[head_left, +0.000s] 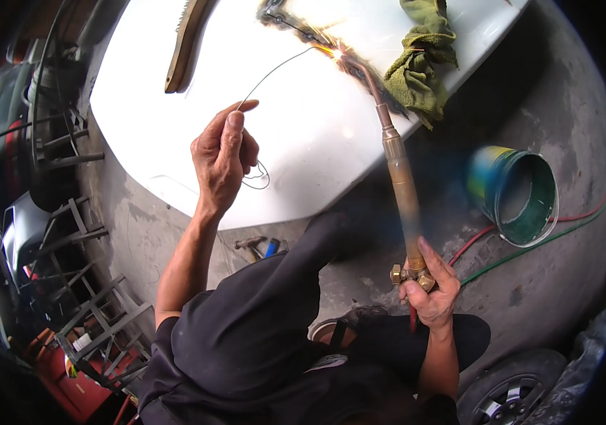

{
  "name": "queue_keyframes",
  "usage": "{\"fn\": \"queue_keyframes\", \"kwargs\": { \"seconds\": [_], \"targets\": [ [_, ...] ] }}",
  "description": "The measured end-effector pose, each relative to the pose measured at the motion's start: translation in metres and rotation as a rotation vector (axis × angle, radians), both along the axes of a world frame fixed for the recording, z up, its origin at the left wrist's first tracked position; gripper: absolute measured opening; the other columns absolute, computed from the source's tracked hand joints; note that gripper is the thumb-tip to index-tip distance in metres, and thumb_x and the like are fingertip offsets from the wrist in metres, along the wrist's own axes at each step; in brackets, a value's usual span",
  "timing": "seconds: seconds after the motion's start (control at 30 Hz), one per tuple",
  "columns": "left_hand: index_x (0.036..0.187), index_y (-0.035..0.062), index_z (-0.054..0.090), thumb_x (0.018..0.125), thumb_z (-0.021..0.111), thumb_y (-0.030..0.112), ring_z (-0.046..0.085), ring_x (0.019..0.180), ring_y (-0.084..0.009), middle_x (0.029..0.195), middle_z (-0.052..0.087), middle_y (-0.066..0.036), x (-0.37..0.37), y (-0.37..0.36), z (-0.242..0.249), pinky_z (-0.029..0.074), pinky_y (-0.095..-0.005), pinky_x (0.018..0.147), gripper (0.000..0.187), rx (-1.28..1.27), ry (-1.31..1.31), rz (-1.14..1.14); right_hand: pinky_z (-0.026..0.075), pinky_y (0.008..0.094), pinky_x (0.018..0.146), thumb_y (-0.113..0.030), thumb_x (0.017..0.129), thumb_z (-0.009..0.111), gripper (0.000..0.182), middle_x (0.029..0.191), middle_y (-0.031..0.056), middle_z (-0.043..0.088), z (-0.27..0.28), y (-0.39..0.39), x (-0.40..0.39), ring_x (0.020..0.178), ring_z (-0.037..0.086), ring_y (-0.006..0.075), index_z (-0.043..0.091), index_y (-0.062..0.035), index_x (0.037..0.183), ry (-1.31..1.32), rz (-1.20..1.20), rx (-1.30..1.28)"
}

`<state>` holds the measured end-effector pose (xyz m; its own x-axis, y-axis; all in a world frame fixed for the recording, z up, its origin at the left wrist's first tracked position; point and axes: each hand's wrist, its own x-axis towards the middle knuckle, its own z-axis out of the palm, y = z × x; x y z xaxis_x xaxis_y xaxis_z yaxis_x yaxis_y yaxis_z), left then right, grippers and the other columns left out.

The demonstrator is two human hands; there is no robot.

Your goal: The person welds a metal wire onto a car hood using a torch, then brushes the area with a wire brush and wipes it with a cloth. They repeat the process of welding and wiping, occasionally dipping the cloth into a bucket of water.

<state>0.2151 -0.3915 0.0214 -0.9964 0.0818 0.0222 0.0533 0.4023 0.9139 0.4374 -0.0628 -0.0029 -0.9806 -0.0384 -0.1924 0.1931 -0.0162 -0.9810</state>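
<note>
My left hand [224, 157] pinches a thin wire rod [272, 74], whose far end reaches the glowing spot on a white car panel [282, 156]. The wire's spare length loops below the fingers. In my right hand [432, 287] is a brass gas torch [400, 177], gripped near its valve knobs. The torch's copper tip points at the same spot, where a bright flame and sparks show. A dark scorched seam [296, 25] runs across the panel there. Right of the flame lies a crumpled green cloth [422, 67].
A wooden-handled wire brush [188, 46] lies on the panel. A green bucket [519, 195] rests tipped on the concrete floor beside a red hose [469, 244] and a green hose [508, 261]. A hammer [250, 243] is below the panel. Metal stands [105, 319] occupy the left, a wheel [512, 393] the lower right.
</note>
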Motion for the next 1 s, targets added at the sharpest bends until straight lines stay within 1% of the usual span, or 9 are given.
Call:
{"fn": "queue_keyframes", "kwargs": {
  "seconds": [0.43, 1.0],
  "targets": [
    [0.125, -0.0018, 0.070, 0.112, 0.051, 0.036, 0.050, 0.045, -0.0048, 0.054, 0.055, 0.000, -0.0013, -0.0004, 0.0005, 0.042, -0.0231, 0.041, 0.044, 0.007, 0.029, -0.002, 0.053, 0.0328, 0.068, -0.010, 0.080, 0.070, 0.074, 0.089, 0.0121, 0.065, -0.0016, 0.0012, -0.0002, 0.074, 0.063, 0.0187, 0.054, -0.0031, 0.152, -0.001, 0.000, 0.005],
    [0.125, -0.0005, 0.070, 0.111, 0.052, 0.038, 0.050, 0.045, -0.0051, 0.055, 0.055, 0.000, -0.0016, -0.0023, -0.0018, 0.042, -0.0229, 0.040, 0.045, 0.004, -0.002, 0.000, 0.053, 0.0328, 0.067, -0.010, 0.080, 0.070, 0.074, 0.088, 0.0119, 0.065, -0.0001, 0.0007, -0.0012, 0.073, 0.064, 0.0186, 0.054, -0.0030, 0.152, -0.005, 0.002, -0.003]
  ]
}}
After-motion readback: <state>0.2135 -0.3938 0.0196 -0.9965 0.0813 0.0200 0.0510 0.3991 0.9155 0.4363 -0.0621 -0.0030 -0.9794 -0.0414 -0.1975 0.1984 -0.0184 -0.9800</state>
